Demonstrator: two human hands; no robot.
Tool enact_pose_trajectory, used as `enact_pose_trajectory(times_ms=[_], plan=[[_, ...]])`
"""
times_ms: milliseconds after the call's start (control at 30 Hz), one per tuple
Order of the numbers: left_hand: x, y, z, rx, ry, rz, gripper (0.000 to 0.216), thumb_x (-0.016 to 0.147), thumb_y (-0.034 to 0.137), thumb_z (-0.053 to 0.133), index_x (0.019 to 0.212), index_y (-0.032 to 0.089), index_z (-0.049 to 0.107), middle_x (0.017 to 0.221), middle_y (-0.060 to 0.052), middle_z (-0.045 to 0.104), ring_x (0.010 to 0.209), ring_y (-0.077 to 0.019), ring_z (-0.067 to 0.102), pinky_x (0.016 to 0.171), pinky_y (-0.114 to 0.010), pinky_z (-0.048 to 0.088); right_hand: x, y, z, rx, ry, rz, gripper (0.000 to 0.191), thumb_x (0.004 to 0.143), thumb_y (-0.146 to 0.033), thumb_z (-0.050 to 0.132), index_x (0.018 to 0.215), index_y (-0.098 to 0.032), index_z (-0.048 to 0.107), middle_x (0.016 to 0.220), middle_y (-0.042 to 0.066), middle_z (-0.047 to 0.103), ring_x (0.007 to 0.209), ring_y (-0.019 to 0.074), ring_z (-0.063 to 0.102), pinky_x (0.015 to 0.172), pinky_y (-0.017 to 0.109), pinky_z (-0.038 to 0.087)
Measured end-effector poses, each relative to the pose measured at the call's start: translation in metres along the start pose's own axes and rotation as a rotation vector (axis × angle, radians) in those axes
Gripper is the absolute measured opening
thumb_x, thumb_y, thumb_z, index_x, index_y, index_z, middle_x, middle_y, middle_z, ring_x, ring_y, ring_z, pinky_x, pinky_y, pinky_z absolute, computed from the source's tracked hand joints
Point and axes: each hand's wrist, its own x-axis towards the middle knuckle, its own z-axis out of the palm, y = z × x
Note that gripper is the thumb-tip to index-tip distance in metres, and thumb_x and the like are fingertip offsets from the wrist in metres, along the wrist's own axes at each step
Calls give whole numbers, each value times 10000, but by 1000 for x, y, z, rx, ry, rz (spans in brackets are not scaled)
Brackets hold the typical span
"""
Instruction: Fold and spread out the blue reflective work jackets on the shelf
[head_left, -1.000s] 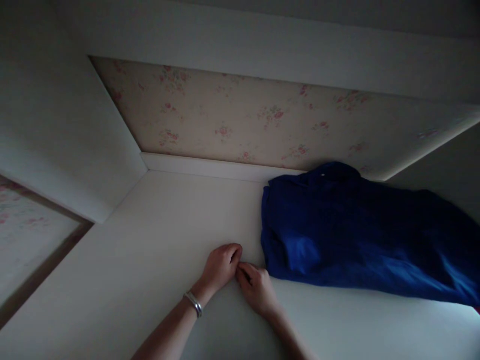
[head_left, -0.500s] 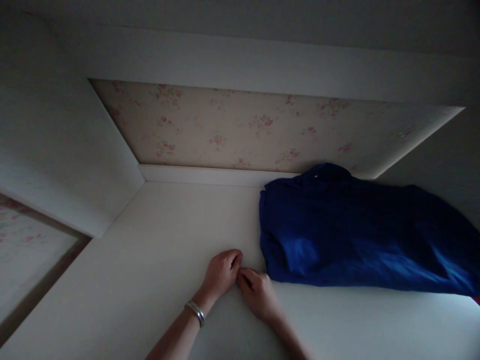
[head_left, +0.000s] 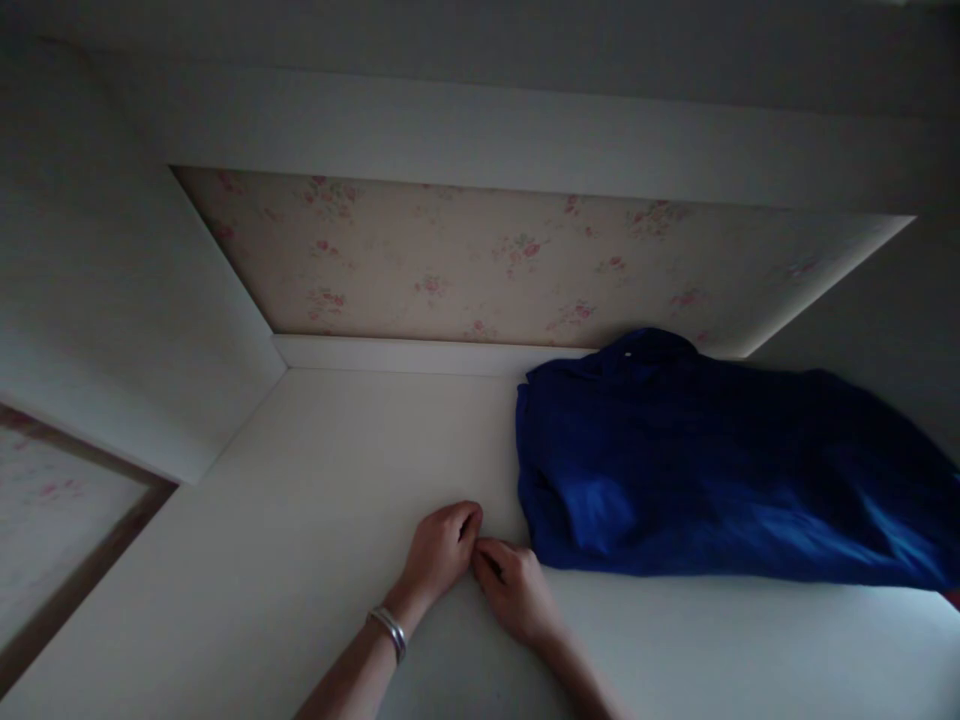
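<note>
My left hand [head_left: 444, 542] rests on the white surface [head_left: 360, 470], its fingers curled into a loose fist. A silver bangle [head_left: 388, 633] is round the left wrist. Close against it lies my right hand [head_left: 516, 585], also curled closed, the knuckles of the two meeting. Nothing shows in either hand. Just right of them a folded dark blue garment [head_left: 675, 470], which looks like a shirt with a collar, lies flat; its near left corner is close to my right hand.
Behind the surface runs a white ledge [head_left: 390, 354] below a floral-patterned panel [head_left: 450, 255] in a white frame. A white side wall [head_left: 150, 300] stands at the left, with another floral panel [head_left: 60, 510] below it. A dark wall [head_left: 900, 330] closes the right side.
The view has shifted very slightly. Both hands and the blue garment keep their places.
</note>
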Motion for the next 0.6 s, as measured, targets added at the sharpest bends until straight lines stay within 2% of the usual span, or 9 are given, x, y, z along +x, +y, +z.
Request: enact_pose_trajectory(times_ms=[600], plan=[[1,-1,0,-10,0,-3,274,958,282,413,918,238,681,867,-29,734,798,-163,673,748,-258,459,0,0,-1,11,-8,25,233,916,-222,447,766,-174,619,693,8,616,606,106,511,586,196,335]])
